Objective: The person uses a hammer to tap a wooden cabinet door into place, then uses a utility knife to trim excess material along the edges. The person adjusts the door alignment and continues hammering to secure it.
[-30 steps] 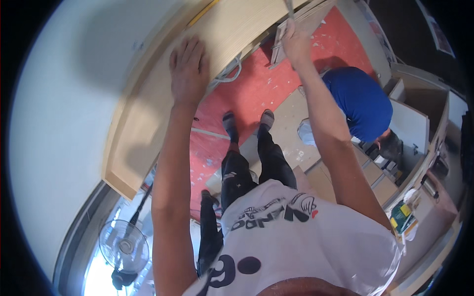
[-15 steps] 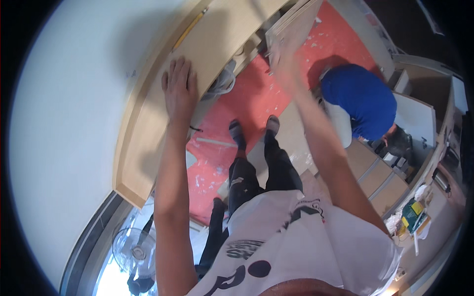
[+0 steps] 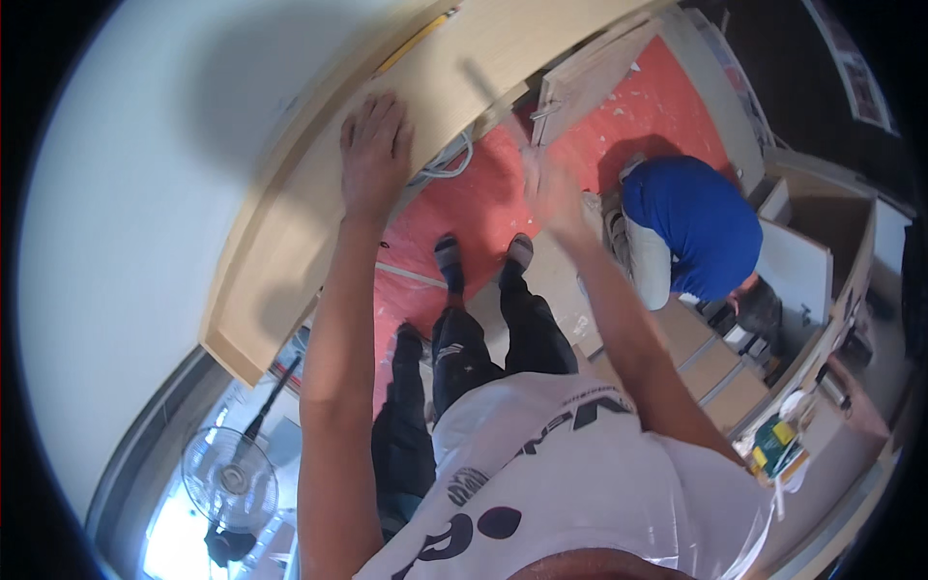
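My left hand (image 3: pixel 377 159) lies flat on a long pale wooden panel (image 3: pixel 290 232) with a raised edge, set against the white wall. Its fingers are stretched out and hold nothing. My right hand (image 3: pixel 553 193) is raised over the red floor, smeared by motion. From it a stick-like tool with a dark head, looking like a hammer (image 3: pixel 480 81), reaches toward the panel; blur hides its exact shape. A thin yellow stick (image 3: pixel 416 42) rests on the panel beyond my left hand.
Another person in a blue shirt (image 3: pixel 691 227) crouches at right beside open cabinets (image 3: pixel 822 208). Flat boards (image 3: pixel 594 72) stand near the panel's far end. White cable (image 3: pixel 449 159) hangs by the panel. A fan (image 3: pixel 230 477) stands lower left; debris dots the red floor (image 3: pixel 464 208).
The view has shifted a little. My right hand has come down and nearer, and its tool now shows over the panel. My left hand stays flat on the panel.
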